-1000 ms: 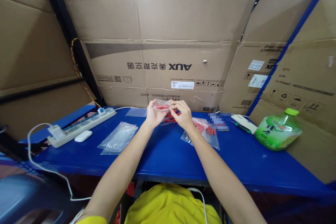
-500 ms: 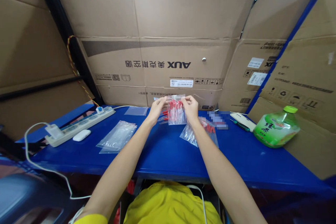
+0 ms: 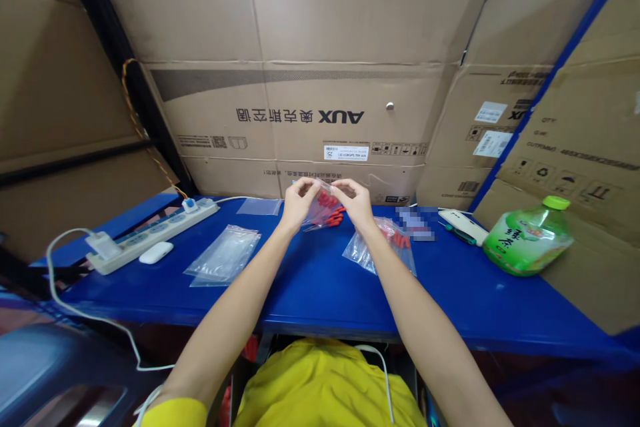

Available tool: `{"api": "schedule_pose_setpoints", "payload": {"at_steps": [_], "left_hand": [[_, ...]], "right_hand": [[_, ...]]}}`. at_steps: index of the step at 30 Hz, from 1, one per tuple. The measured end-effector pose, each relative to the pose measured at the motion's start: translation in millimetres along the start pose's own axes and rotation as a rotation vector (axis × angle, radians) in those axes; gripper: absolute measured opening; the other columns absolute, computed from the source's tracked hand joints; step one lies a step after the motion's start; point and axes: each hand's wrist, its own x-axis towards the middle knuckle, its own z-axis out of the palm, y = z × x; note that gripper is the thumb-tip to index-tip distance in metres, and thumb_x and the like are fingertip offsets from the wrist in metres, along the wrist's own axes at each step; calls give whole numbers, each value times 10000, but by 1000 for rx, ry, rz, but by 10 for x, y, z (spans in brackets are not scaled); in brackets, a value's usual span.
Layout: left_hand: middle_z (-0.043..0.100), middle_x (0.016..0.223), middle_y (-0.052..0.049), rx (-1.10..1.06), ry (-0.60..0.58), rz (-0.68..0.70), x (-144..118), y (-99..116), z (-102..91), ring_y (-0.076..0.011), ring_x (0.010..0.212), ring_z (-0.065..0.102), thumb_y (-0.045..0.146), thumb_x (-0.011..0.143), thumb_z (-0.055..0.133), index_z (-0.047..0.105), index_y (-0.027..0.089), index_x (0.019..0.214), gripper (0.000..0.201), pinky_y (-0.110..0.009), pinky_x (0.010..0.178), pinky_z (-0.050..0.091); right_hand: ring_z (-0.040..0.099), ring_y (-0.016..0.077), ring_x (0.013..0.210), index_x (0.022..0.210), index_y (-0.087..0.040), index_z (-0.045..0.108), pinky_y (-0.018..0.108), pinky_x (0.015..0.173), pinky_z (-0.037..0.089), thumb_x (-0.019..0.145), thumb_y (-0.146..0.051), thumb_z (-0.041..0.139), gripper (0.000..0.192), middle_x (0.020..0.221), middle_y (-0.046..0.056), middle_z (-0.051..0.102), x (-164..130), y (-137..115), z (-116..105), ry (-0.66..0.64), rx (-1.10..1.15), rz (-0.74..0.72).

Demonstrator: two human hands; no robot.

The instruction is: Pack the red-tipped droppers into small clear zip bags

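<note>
Above the back of the blue table, my left hand [image 3: 298, 205] and my right hand [image 3: 356, 201] are closed in pinches on the top edge of a clear zip bag [image 3: 326, 195]. Red pieces show through the plastic; their kind I cannot make out. More red pieces [image 3: 336, 219] appear just below the bag, partly hidden by it. Beside my right forearm lie clear bags [image 3: 367, 255] with red pieces in them. To the left of my left forearm is a small stack of clear bags [image 3: 227, 253].
A white power strip [image 3: 155, 233] and a white case [image 3: 157, 253] are on the left. Another flat clear bag [image 3: 259, 206] lies at the back. A green bottle [image 3: 527, 240] and a whitish device [image 3: 463, 227] are on the right. Cardboard [image 3: 300, 33] walls the table's back.
The bag has tipped from facing me to slanting away, and my hands have come closer together along its top edge. The view has tilted slightly down.
</note>
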Motion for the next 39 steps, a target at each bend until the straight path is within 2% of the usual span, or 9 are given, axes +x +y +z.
{"api": "schedule_pose_setpoints", "payload": {"at_steps": [6,15,24,31,39], "left_hand": [[747,834,-32,74,-40,13,-8,-10,2,-179,754,669,543,847,786,740,182,874,366,-300,749,523],[771,850,-42,97,-77,-16,-21,-5,7,-197,770,680,539,850,774,765,190,871,350,-316,766,522],[778,890,-63,71,-99,11,-41,64,23,-212,823,687,553,880,751,772,184,889,370,-346,835,530],[769,877,-59,183,-62,51,-35,39,19,-219,829,679,541,887,743,770,192,847,352,-338,820,521],[749,901,-60,282,-57,133,-91,84,34,-216,812,647,469,904,745,789,226,860,251,-336,807,493]], "right_hand": [[748,253,794,854,-215,767,386,812,608,712,-549,867,376,841,60,801,-20,-29,20,-43,-25,37],[670,204,684,780,-210,747,337,686,550,750,-536,802,332,747,40,759,-30,-97,2,-72,-89,40],[636,184,689,773,-209,711,321,706,518,796,-519,755,314,746,21,727,-35,-119,-9,-85,-131,-2],[628,180,669,805,-208,725,314,673,515,785,-539,790,338,737,19,723,-49,-71,22,-104,-93,26],[628,189,669,791,-225,722,320,682,511,836,-466,738,245,737,15,720,-33,-34,-21,-89,-190,-45]]}}
